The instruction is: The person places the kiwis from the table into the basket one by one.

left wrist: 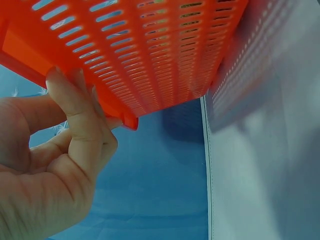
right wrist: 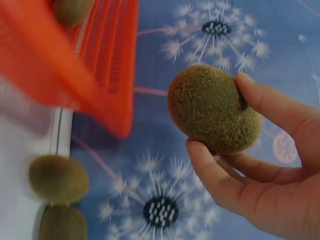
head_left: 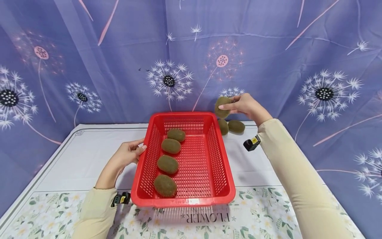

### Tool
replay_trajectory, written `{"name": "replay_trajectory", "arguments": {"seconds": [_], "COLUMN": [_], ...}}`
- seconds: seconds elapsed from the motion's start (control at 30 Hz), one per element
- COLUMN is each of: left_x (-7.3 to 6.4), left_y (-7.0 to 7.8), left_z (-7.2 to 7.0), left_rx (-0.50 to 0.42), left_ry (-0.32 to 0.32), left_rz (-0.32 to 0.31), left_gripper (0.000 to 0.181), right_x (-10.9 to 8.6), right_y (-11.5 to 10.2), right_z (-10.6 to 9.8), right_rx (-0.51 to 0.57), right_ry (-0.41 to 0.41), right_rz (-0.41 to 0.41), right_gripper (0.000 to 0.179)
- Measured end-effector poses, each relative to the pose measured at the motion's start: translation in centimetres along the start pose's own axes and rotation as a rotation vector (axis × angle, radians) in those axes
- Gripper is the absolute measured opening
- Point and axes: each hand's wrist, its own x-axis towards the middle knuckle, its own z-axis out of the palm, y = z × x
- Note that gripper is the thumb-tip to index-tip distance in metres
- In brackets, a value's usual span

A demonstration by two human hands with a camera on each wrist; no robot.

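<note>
Here, right fingers (right wrist: 272,106) pinch one kiwi (right wrist: 212,112) and left fingers (left wrist: 77,111) one basket (head_left: 183,201): four kiwis (head_left: 167,164) inside, two kiwis (head_left: 236,126) outside.

I am at a counter (head_left: 86,152) in a homely-looking nook, though I cannot tell what room it belongs to. Blue-violet dandelion cloth (head_left: 119,66) hangs in folds ahead of me and at both sides, a flowered cover (head_left: 262,212) bearing the word FLOWER lies along the near edge, and the kiwifruit (head_left: 167,164) and red plastic basket (head_left: 194,201) are ordinary household things.
</note>
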Motion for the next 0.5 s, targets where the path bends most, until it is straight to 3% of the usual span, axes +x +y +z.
{"name": "replay_trajectory", "arguments": {"seconds": [0.37,0.5], "left_x": [0.0,0.0], "left_y": [-0.1,0.0], "left_z": [0.0,0.0], "left_rx": [0.004,0.010], "left_ry": [0.001,0.004], "left_rz": [0.007,0.004], "left_gripper": [0.053,0.053], "right_x": [2.3,2.8], "right_y": [-2.6,-2.8], "right_z": [5.7,8.2], "right_rx": [-0.028,-0.058], "right_ry": [-0.064,-0.067], "right_rz": [0.035,0.040], "right_gripper": [0.070,0.050]}}
